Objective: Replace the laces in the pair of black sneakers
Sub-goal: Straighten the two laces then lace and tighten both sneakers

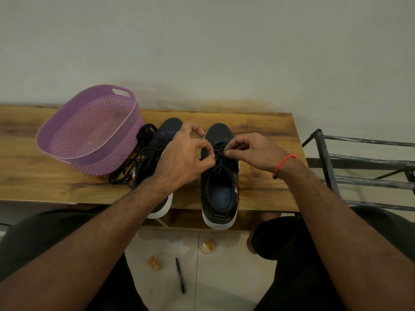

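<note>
Two black sneakers with white soles stand side by side on a wooden bench [265, 135], toes pointing away from me. Over the right sneaker [221, 189], my left hand [184, 153] and my right hand [253, 151] each pinch a strand of its black lace [219, 163] near the upper eyelets. My left forearm crosses the left sneaker [167, 129] and hides most of it. A loose bundle of black laces [125, 169] lies on the bench to the left of that shoe.
A purple perforated plastic basket [67, 122] stands tilted at the bench's left, touching the loose laces. A dark metal rack [359, 167] is to the right of the bench. On the tiled floor between my knees lie a black pen [180, 274] and small bits.
</note>
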`<state>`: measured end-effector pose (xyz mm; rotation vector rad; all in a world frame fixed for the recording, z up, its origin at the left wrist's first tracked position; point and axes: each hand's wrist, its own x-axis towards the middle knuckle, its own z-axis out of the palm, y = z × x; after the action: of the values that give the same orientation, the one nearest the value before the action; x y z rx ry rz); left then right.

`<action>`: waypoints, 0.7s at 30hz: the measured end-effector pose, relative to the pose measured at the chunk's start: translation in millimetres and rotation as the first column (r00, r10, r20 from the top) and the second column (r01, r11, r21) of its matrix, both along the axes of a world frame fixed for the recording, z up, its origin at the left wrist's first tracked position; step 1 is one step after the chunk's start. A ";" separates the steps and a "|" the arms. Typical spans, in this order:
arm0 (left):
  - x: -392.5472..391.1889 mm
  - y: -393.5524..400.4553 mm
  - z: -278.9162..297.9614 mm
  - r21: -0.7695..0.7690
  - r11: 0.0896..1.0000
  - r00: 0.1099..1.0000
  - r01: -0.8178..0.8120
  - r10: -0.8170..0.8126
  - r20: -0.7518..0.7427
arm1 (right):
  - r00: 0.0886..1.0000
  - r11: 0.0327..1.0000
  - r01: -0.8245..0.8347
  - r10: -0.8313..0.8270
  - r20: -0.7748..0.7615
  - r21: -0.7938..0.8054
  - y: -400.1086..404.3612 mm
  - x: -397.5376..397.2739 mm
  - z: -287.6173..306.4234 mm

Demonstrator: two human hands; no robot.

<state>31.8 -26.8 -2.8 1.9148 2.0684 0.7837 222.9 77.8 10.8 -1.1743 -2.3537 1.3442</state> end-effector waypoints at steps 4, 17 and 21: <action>1.0 -0.3 3.0 0.028 0.999 0.999 0.024 -0.023 -0.041 | 1.000 1.000 0.000 0.000 0.014 -0.001 -0.4 0.0 1.0; 8.2 -0.5 2.3 0.023 1.000 0.990 0.020 -0.016 -0.140 | 0.998 0.985 -0.049 0.053 -0.021 0.164 -4.1 -6.8 -5.6; 8.0 -0.7 5.7 -0.002 1.000 0.992 -0.002 0.002 -0.128 | 0.998 0.989 -0.035 0.042 -0.040 0.146 -3.1 -5.2 -3.4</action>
<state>39.8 -27.4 2.9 2.0112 2.1427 0.6756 217.6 74.8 7.4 -1.0535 -2.4091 1.1748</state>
